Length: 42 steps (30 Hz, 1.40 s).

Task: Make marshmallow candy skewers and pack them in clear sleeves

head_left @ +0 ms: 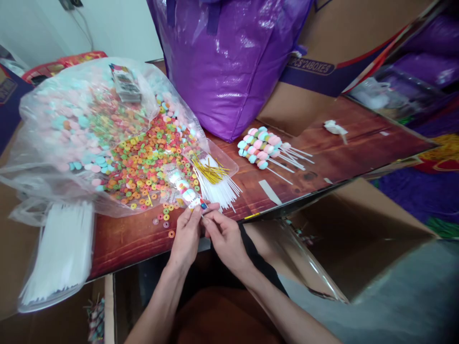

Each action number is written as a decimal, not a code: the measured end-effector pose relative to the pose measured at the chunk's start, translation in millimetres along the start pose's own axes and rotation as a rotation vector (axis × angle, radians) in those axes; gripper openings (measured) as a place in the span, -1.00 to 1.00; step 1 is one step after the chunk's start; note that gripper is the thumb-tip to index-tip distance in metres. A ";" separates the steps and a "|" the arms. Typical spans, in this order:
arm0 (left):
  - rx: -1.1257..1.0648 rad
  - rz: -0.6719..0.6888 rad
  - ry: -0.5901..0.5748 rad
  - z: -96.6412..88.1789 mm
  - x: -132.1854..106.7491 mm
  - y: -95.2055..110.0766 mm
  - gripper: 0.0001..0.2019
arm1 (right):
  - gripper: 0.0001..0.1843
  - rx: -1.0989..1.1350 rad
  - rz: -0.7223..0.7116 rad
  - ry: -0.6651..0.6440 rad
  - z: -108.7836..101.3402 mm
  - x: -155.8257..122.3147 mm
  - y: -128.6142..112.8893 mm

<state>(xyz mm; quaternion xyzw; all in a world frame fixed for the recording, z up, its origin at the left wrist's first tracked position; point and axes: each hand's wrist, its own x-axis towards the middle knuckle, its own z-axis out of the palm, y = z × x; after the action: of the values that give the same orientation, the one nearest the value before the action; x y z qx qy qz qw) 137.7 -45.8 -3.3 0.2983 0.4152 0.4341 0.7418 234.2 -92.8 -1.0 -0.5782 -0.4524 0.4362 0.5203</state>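
Between my two hands is a wrapped candy skewer (187, 192), its clear printed wrapper pointing away from me. My left hand (189, 228) pinches the wrapper's near end. The fingers of my right hand (223, 233) close at the same spot, around the stick end; what exactly they pinch is partly hidden. Just beyond lie gold twist ties (211, 169) on top of a fan of white sticks (222, 191). Loose ring candies (143, 162) and pastel marshmallows (77, 138) spread to the left in a large clear bag (118, 205).
Several unwrapped candy skewers (260, 145) lie stacked to the right on the wooden table (125, 243). A purple bag (229, 71) stands behind. A bundle of white sticks (59, 248) sits at the left edge. An open cardboard box (373, 229) is below right. Wrappers (125, 83) rest on the candy bag.
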 end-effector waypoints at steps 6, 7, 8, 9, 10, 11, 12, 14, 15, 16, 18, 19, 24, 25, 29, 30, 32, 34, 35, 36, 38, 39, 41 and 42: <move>0.008 0.089 0.041 -0.3 -2.2 -2.7 -0.73 | -0.65 0.289 0.154 -0.002 15.7 6.3 -0.2; 0.039 0.119 0.046 -0.4 -3.1 -2.7 -0.74 | -0.64 0.355 0.197 0.009 17.9 8.2 -2.7; 0.079 0.157 0.048 -0.6 -4.3 -2.3 -0.75 | -0.62 0.423 0.236 0.019 19.9 10.3 -5.9; 0.116 0.192 0.043 -0.9 -5.7 -1.1 -0.76 | -0.60 0.487 0.267 0.025 21.5 12.4 -9.6; 0.135 0.213 0.029 -1.4 -7.2 1.0 -0.77 | -0.58 0.544 0.289 0.023 23.0 14.2 -13.6; 0.125 0.210 0.002 -1.9 -8.6 4.1 -0.77 | -0.56 0.594 0.305 0.016 24.3 15.7 -17.5; 0.084 0.186 -0.026 -2.6 -9.9 8.0 -0.77 | -0.55 0.635 0.318 0.001 25.5 16.7 -21.0; -0.050 0.131 -0.045 -3.9 -11.3 17.4 -0.76 | -0.53 0.675 0.342 -0.028 27.7 17.9 -26.2; -0.117 0.127 -0.029 -4.5 -11.3 22.3 -0.76 | -0.53 0.668 0.348 -0.038 28.3 18.2 -27.9; -0.170 0.138 -0.003 -5.1 -10.9 26.9 -0.77 | -0.54 0.639 0.345 -0.052 28.3 18.8 -29.2; -0.225 0.177 0.034 -6.6 -9.0 34.6 -0.80 | -0.57 0.481 0.275 -0.130 24.9 22.0 -31.5; -0.244 0.188 0.032 -7.6 -7.6 37.5 -0.82 | -0.59 0.343 0.200 -0.196 21.0 25.3 -33.0; -0.333 0.234 0.079 -16.4 0.0 41.4 -0.83 | -0.72 -0.572 -0.262 -0.229 -15.1 69.1 -41.5; -0.321 0.226 0.096 -18.2 1.1 40.5 -0.84 | -0.73 -0.719 -0.284 -0.132 -22.5 82.6 -41.9; -0.229 0.161 0.107 -21.3 3.0 33.5 -0.78 | -0.74 -1.181 -0.151 -0.017 -38.5 133.0 -36.5; -0.213 0.148 0.107 -21.1 3.3 31.4 -0.76 | -0.74 -1.238 -0.125 -0.054 -38.8 141.7 -33.9; -0.198 0.125 0.111 -20.5 3.8 27.3 -0.74 | -0.73 -1.286 -0.114 -0.121 -36.9 152.6 -28.8; -0.211 0.107 0.118 -20.2 4.4 24.3 -0.75 | -0.72 -1.289 -0.131 -0.142 -34.0 156.8 -24.9; -0.224 0.102 0.122 -20.2 4.6 23.2 -0.75 | -0.72 -1.289 -0.135 -0.147 -33.1 157.5 -23.7; -0.237 0.100 0.126 -20.2 4.8 22.5 -0.74 | -0.72 -1.287 -0.136 -0.148 -32.7 157.7 -23.1; -0.246 0.106 0.126 -20.1 4.9 22.0 -0.73 | -0.72 -1.284 -0.121 -0.135 -33.8 157.3 -23.5; -0.240 0.110 0.122 -19.8 4.9 22.1 -0.73 | -0.71 -1.277 -0.108 -0.114 -35.1 156.5 -24.2; -0.221 0.110 0.116 -19.0 5.0 22.4 -0.70 | -0.73 -1.176 -0.114 -0.035 -37.7 152.4 -25.7; -0.214 0.104 0.120 -18.6 5.2 22.4 -0.69 | -0.76 -1.066 -0.148 0.011 -38.2 148.2 -26.2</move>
<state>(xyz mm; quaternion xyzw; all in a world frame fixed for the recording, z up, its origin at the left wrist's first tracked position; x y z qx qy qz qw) 114.1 -29.7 4.0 0.2121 0.3943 0.5306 0.7197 300.8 45.4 23.1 -0.7309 -0.6481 0.1053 0.1865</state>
